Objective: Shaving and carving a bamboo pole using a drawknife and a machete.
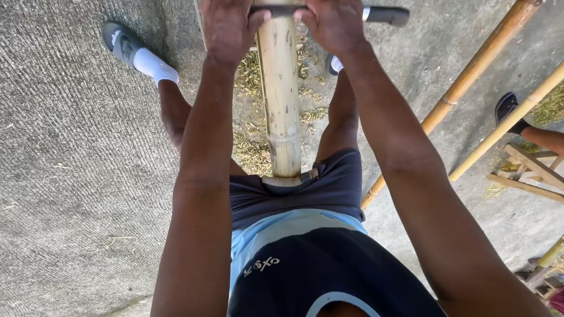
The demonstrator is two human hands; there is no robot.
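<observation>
Bamboo pole (281, 100): long axis runs straight out from the person's lap over the concrete floor (76, 176), crossed by a dark blade tool (376, 14) gripped by left hand (228, 26) and right hand (335, 23), fingers closed, equally near.

Rough grey concrete floor (70, 176) in bright daylight, scattered pale shavings (249, 149), two bamboo poles (470, 76) lying slantwise at right, wooden frame (531, 170) beside them

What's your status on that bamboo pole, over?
Left hand and right hand both gripping the dark blade laid across the bamboo pole. Pole butted against waist. Shavings on ground; nothing blocking.
</observation>
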